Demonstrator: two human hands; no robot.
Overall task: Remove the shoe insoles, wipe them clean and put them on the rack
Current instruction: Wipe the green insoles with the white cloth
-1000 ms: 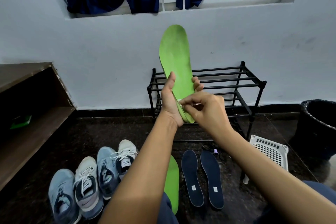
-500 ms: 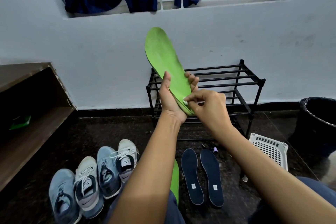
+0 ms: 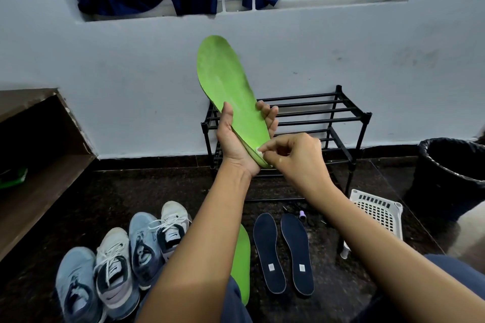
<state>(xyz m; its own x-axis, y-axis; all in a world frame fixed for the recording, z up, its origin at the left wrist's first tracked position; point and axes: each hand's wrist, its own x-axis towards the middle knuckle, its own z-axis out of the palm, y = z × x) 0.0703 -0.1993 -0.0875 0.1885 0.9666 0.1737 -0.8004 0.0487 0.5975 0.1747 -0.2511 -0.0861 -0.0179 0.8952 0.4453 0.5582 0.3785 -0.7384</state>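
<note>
The left hand [image 3: 236, 144] grips the green insole [image 3: 225, 81] at its heel end, thumb on one edge and fingers curled round the other. The insole's long axis runs from the heel in that palm upward and slightly left, and its toe is highest, in front of the wall. The right hand [image 3: 296, 157] pinches a small white wad [image 3: 258, 151] between thumb and fingertips and presses it on the heel end. Nearly the whole green face therefore lies above the right hand, so a wiping stroke would probably travel up the long axis toward the toe. The rack [image 3: 328, 113] stands on the floor against the wall, straight beyond both hands. A second green insole [image 3: 242, 265] and two navy insoles [image 3: 269, 252] lie on the floor nearer the person.
</note>
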